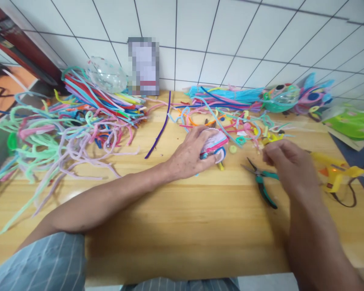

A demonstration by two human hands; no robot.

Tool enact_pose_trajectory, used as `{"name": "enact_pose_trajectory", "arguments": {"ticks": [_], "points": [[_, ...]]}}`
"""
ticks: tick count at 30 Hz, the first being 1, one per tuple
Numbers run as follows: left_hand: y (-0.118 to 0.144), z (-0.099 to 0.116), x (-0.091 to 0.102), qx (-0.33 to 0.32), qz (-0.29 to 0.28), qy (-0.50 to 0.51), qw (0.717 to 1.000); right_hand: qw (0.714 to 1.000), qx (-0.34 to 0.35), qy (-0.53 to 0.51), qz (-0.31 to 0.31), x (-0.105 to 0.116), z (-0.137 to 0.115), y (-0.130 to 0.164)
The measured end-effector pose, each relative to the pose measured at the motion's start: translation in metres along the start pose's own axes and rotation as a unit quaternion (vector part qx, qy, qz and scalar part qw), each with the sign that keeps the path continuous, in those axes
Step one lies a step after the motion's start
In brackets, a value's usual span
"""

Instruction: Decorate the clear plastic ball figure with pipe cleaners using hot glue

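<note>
My left hand (191,155) is wrapped round a small rounded craft piece (215,141) covered in white, pink and blue pipe cleaners, held just over the wooden table. My right hand (286,165) is raised above the table to the right, its fingers curled and pressed together. Whatever may be between those fingertips is too small or hidden to make out. Below and beside it lie pliers (262,178) with teal and black handles, jaws apart. A yellow glue gun (333,176) rests farther right.
Heaps of pipe cleaners (45,145) spread over the left side. A clear plastic ball (106,74) sits on them. One purple pipe cleaner (159,131) lies alone. Blue pipe cleaners (227,95), loose scraps and decorated balls (283,98) line the tiled wall (194,48).
</note>
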State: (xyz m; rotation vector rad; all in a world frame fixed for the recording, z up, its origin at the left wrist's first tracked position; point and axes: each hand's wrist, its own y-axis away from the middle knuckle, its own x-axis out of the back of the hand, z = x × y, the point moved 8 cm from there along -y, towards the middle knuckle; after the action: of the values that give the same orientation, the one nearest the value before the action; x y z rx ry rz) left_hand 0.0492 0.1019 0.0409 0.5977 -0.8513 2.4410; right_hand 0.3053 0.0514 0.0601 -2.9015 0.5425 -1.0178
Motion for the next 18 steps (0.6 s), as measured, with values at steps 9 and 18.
{"name": "enact_pose_trajectory", "arguments": {"ticks": [9,18], "points": [[-0.001,-0.007,0.001,0.016,0.011,0.009,1.000,0.943,0.077,0.303,0.116,0.085,0.025,-0.004],[-0.002,-0.011,0.001,0.037,0.017,0.021,0.999,0.948,0.283,0.129,-0.067,-0.085,-0.054,0.047]]}}
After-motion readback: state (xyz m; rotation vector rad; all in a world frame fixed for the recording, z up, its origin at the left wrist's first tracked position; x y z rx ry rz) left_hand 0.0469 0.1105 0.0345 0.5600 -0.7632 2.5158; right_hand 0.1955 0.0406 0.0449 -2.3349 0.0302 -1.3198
